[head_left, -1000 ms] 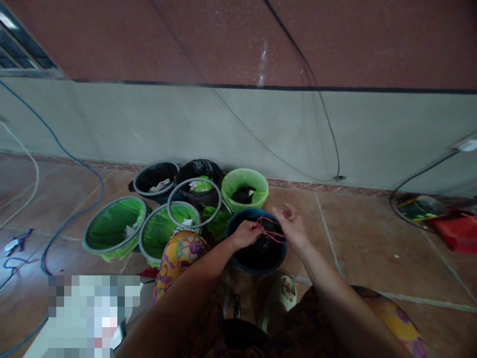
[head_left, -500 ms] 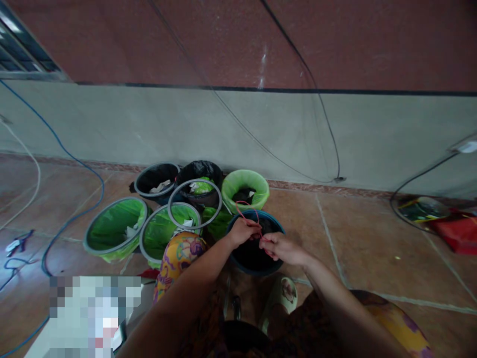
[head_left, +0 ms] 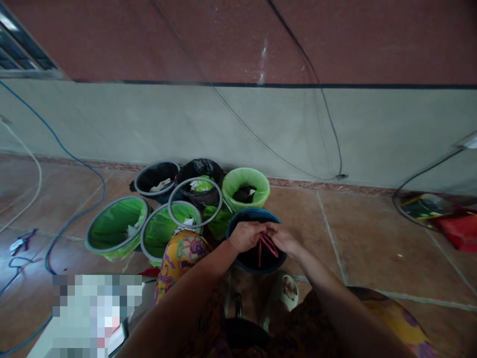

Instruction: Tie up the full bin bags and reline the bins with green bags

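Observation:
Both hands meet above a dark bin with a blue rim (head_left: pixel 257 215). My left hand (head_left: pixel 247 235) is closed on a thin red string (head_left: pixel 269 244), its fingertips pressed near those of my right hand (head_left: pixel 282 238), which also pinches the string. Below the fingers the string hangs in loops over the bin's dark inside. Behind this bin stands a bin lined with a light green bag (head_left: pixel 246 174), with something dark and a white scrap inside. A loose grey ring (head_left: pixel 170 206) leans over the bins to the left.
Two bins with green bags (head_left: pixel 115 228) and two with black bags (head_left: pixel 199 166) stand to the left. A blue cable (head_left: pixel 89 171) crosses the floor at left. At right lies a red item (head_left: pixel 460 229) by the wall.
My hands have come together, fingertips nearly touching. The string's loop, which stood above the hands, now hangs below them.

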Motion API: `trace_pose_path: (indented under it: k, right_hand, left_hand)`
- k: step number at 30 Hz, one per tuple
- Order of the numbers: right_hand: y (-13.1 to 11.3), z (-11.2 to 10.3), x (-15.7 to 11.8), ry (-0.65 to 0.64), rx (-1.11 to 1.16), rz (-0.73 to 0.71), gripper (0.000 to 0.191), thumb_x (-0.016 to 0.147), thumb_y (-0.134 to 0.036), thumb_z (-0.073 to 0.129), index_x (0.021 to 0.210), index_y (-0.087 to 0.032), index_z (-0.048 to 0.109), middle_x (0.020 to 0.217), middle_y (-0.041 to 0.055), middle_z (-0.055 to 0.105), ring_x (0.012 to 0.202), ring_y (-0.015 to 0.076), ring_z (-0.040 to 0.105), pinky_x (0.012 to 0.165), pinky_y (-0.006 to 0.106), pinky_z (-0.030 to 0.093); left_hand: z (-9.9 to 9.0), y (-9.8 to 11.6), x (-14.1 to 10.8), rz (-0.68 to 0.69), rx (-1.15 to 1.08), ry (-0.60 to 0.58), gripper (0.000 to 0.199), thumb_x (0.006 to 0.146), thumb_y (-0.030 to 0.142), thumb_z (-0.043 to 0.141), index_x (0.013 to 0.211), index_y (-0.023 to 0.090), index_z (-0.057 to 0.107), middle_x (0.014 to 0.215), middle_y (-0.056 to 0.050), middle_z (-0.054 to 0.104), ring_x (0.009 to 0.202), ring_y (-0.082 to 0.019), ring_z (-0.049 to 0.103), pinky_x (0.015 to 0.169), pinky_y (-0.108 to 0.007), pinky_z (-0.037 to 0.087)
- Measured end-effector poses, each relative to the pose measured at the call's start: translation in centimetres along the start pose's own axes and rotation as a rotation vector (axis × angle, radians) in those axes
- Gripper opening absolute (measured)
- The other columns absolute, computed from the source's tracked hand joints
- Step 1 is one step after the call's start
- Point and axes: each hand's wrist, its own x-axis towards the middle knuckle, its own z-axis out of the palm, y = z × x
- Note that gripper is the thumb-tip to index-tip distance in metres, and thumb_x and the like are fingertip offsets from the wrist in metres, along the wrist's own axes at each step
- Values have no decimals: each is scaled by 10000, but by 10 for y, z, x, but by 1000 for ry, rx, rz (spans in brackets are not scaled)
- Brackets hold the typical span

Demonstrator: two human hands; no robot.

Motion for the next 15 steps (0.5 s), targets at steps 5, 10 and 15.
trace_pose_path:
  k: [5, 10, 15]
  right_hand:
    - [-9, -3, -6, -33, 95, 125, 255, 700, -240, 545, 895, -187, 701, 806, 13, 715, 743, 154, 626, 736, 280, 497]
    - [-14, -14, -11, -76, 200, 266, 322, 636, -264, 676, 946, -179, 699, 814, 18, 712, 678, 125, 595, 634, 248, 450]
    - [-6, -15, -12, -101, 210, 282, 338, 622, -314, 732, 928, -180, 685, 829, 36, 702, 692, 122, 586, 634, 253, 444]
  left_hand:
    - [5, 4, -4, 26, 192, -19, 209, 943, 227, 465, 1013, 193, 659, 928, -59, 669, 869, -165, 627, 788, -267, 491]
    - [12, 8, -7, 19, 185, 44, 227, 956, 238, 456, 1017, 190, 669, 1010, -77, 636, 904, -174, 596, 824, -287, 477]
    - [12, 8, -8, -36, 83, 67, 265, 966, 278, 445, 1020, 180, 685, 984, -73, 590, 869, -168, 566, 788, -263, 456]
